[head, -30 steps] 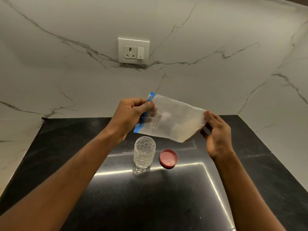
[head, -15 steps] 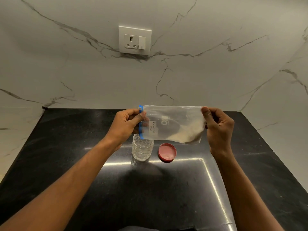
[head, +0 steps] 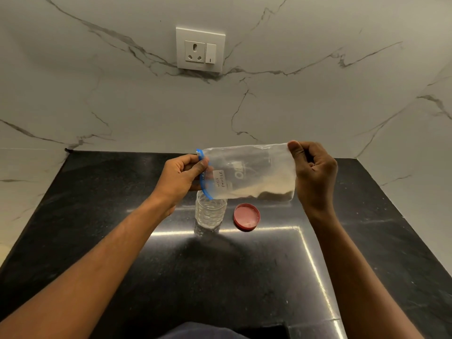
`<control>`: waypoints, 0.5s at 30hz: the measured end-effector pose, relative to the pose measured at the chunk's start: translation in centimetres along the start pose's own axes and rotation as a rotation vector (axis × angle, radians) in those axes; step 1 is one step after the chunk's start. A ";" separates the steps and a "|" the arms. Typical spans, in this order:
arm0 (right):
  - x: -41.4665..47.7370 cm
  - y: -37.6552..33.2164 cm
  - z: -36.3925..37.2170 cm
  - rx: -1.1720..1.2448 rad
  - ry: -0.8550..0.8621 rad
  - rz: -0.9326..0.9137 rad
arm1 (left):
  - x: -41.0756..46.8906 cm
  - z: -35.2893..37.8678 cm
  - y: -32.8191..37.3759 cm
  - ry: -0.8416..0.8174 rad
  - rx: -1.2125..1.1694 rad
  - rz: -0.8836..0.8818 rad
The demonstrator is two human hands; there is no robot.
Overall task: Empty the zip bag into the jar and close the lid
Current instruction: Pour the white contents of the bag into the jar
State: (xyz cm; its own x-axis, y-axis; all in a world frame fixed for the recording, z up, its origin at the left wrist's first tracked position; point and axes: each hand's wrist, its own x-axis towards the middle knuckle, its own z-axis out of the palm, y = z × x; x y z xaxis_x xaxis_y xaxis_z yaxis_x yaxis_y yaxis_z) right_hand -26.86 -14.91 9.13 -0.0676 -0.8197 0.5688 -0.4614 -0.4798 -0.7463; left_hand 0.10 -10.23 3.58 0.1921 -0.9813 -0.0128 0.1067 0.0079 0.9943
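Zip bag (head: 247, 174) is held sideways in the air, blue zip end just over the open jar (head: 210, 212). The pale powder (head: 269, 189) sits heaped at the opposite, lower corner, so nothing looks poured yet. Left hand (head: 179, 176) pinches the zip end, right hand (head: 314, 170) pinches the bottom edge. Red lid (head: 246, 216) lies off beside the jar on the counter (head: 367, 241). Pouring and capping both remain.
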 end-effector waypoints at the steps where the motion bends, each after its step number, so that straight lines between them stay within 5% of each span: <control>1: 0.1 -0.2 0.0 -0.008 -0.002 -0.004 | 0.0 0.0 0.0 -0.001 -0.003 -0.003; 15: 1.1 -2.5 0.4 -0.124 -0.022 -0.099 | 0.3 -0.6 -0.4 0.004 -0.029 -0.014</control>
State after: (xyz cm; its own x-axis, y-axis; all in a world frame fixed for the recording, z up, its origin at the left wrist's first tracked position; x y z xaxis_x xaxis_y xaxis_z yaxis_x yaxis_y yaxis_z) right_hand -25.38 -14.72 11.48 0.0023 -0.7777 0.6286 -0.5709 -0.5172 -0.6377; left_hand 0.65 -10.38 3.14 0.1943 -0.9806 -0.0273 0.1381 -0.0002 0.9904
